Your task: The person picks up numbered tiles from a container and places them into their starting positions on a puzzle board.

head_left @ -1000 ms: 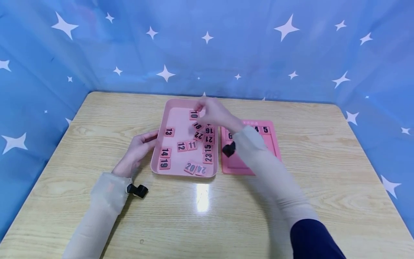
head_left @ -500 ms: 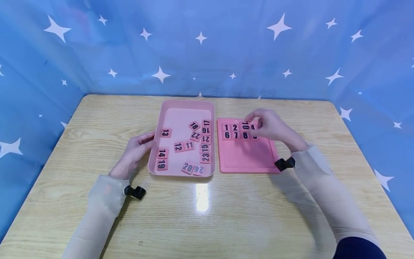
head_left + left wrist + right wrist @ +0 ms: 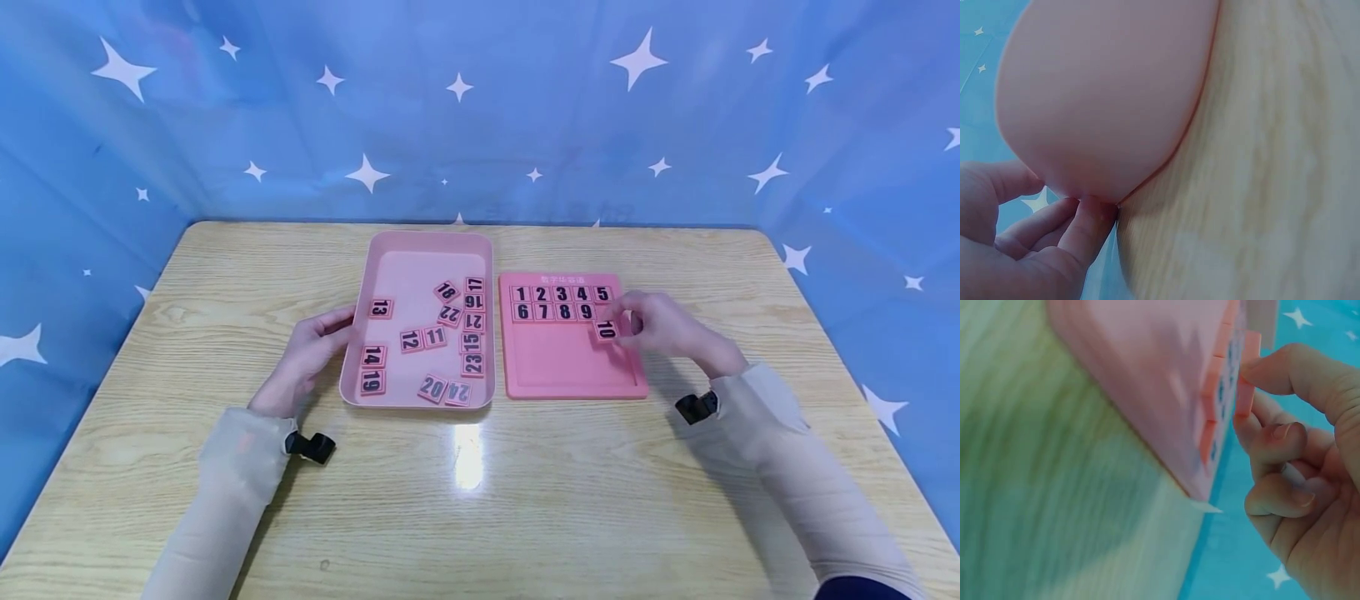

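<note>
My right hand (image 3: 660, 325) pinches a pink number tile marked 10 (image 3: 606, 331), turned sideways, between thumb and fingers. It holds the tile over the right part of the pink puzzle board (image 3: 570, 367), just below the 5 and beside the 9. In the right wrist view the tile (image 3: 1249, 375) is edge-on, above the row of laid tiles (image 3: 1213, 394). Tiles 1 to 5 and 6 to 9 lie in two rows at the board's top. My left hand (image 3: 311, 358) touches the left wall of the pink tray (image 3: 416, 242) with its fingertips (image 3: 1094, 209), fingers relaxed.
Loose number tiles lie in the tray, among them 12 (image 3: 410, 340), 11 (image 3: 434, 337), 13 (image 3: 381, 308) and 20 (image 3: 432, 387), turned various ways. Tray and board stand side by side on a wooden table (image 3: 420, 508). A blue star-patterned cloth (image 3: 420, 108) hangs behind.
My right hand took the 10 tile from the tray's top right, carried it right across the board, and now holds it below the 5. The left hand stays at the tray.
</note>
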A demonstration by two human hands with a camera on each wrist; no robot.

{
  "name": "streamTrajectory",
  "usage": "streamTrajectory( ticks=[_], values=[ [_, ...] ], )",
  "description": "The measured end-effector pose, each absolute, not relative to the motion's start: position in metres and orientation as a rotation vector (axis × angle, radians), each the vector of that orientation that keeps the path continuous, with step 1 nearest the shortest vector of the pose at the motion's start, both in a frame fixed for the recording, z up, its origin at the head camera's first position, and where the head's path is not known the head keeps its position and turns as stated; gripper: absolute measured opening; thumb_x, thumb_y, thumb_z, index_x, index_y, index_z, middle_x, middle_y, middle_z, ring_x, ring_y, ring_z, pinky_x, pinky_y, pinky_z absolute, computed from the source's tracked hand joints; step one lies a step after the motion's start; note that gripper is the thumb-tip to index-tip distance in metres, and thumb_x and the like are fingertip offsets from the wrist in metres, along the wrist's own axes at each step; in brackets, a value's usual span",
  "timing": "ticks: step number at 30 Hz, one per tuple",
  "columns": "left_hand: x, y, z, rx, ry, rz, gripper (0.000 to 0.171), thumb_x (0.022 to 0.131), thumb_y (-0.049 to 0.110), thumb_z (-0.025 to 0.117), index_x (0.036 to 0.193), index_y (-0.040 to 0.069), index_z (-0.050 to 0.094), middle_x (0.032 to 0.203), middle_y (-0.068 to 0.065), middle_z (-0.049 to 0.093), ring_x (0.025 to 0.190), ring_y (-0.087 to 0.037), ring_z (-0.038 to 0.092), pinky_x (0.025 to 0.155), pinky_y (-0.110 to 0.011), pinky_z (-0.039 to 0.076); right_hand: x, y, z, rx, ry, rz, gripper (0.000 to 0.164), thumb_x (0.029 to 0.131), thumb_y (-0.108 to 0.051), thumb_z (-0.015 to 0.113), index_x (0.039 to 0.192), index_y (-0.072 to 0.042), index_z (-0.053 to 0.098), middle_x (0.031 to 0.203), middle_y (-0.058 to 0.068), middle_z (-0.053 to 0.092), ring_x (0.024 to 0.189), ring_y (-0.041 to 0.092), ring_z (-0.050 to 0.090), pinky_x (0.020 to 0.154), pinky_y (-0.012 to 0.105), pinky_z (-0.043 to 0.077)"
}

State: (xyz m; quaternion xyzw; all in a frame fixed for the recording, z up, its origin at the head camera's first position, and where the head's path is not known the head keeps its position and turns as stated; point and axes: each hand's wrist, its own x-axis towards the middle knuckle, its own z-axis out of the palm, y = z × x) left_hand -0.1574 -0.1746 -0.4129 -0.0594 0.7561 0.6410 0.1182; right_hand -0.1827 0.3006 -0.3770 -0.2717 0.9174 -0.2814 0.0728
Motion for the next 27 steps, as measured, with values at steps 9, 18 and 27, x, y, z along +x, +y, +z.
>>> streamTrajectory(
  ticks=[9, 18, 27],
  values=[
    [-0.156, -0.175, -0.412, -0.166, 2.212, 1.883, 0.048, 0.092, 0.006, 0.055, 0.136, -0.006, 0.042, 0.138, -0.025, 0.043, 0.103, -0.001, 0.050, 0.082, -0.010, 0.044, -0.183, 0.301, -0.387, -0.852, 2.762, -0.704, 0.031, 0.065, 0.006, 0.074, 0.095, -0.001, 0.067, 0.071, 0.002, 0.053, 0.059, 0.010, 0.043, 0.052, 0.024, 0.039],
    [-0.157, -0.176, -0.413, -0.176, 2.199, 1.889, 0.048, 0.092, 0.004, 0.055, 0.136, -0.006, 0.042, 0.139, -0.023, 0.043, 0.107, -0.006, 0.050, 0.083, -0.011, 0.044, -0.178, 0.300, -0.386, -0.849, 2.828, -0.622, 0.037, 0.067, 0.003, 0.075, 0.102, -0.001, 0.066, 0.086, 0.006, 0.058, 0.068, 0.015, 0.046, 0.061, 0.031, 0.041],
    [-0.157, -0.175, -0.414, -0.172, 2.204, 1.886, 0.047, 0.092, 0.005, 0.055, 0.136, -0.006, 0.042, 0.139, -0.024, 0.043, 0.105, -0.003, 0.049, 0.082, -0.010, 0.044, -0.165, 0.290, -0.385, -0.631, 2.944, -0.549, 0.027, 0.071, -0.018, 0.081, 0.084, -0.005, 0.060, 0.074, 0.003, 0.057, 0.065, 0.016, 0.048, 0.059, 0.030, 0.042]
  ],
)
